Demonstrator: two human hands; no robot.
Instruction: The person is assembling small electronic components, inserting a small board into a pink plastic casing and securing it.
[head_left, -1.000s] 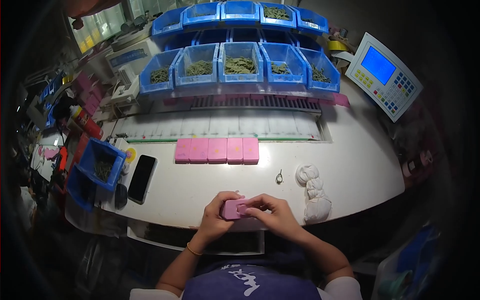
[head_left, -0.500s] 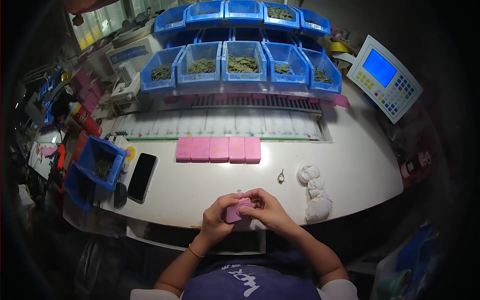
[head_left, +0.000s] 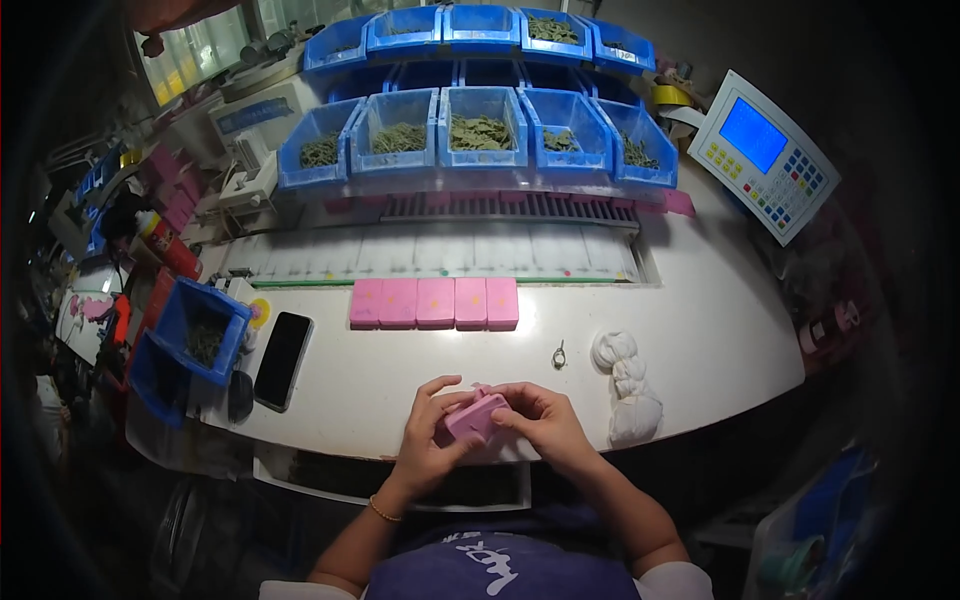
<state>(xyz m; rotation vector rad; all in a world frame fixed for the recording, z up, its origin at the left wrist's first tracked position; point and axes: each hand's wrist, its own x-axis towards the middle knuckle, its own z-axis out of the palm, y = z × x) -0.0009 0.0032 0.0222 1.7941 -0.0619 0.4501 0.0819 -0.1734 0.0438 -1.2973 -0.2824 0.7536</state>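
At the table's front edge I hold a pink rubber mould, a small block, tilted between both hands. My left hand cups its left side, thumb along the lower edge and index finger lifted away. My right hand grips the right side, thumb pressed on the near face and fingers curled behind. A small pink piece stands up at the mould's top. What lies behind the mould is hidden. Beyond my hands, several similar pink moulds sit side by side in a row.
A phone and a blue bin lie left. Right of my hands are a small metal ring-like piece and a knotted white cloth bundle. Tiered blue bins with green pieces stand behind; a keypad panel stands at right.
The mould has turned so that a broad face shows more. My left fingers have loosened and spread, with the index finger lifted and the thumb moved down to the lower edge.
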